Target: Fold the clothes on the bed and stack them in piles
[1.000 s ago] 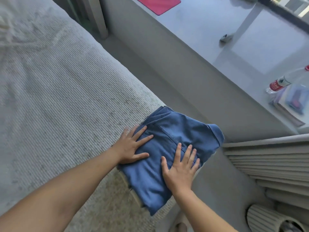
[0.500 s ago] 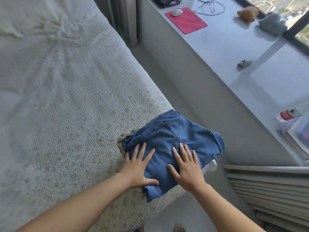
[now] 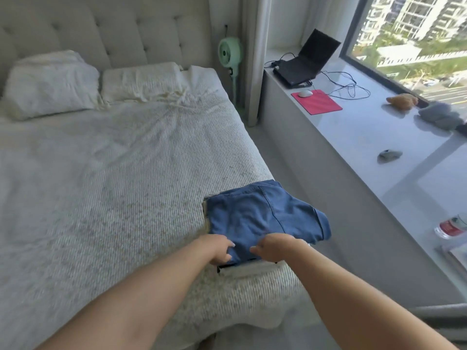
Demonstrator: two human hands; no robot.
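Observation:
A folded blue denim garment (image 3: 262, 215) lies on top of a small stack at the near right corner of the bed (image 3: 106, 188). Edges of light and dark folded clothes (image 3: 242, 269) show under it at the near side. My left hand (image 3: 214, 250) and my right hand (image 3: 274, 247) are at the garment's near edge, fingers curled down onto the denim and pinching it. The fingertips are partly hidden in the cloth.
Two white pillows (image 3: 50, 84) lie against the tufted headboard. A green fan (image 3: 229, 53) stands beside the bed. The window ledge (image 3: 379, 188) on the right carries a laptop (image 3: 305, 60), red mouse pad (image 3: 317, 102), soft toys and a bottle (image 3: 451, 227). A narrow floor strip separates bed and ledge.
My head has lifted, bringing the whole bed and window into view. Both hands have slid from lying flat on the denim back to its near edge, fingers now curled.

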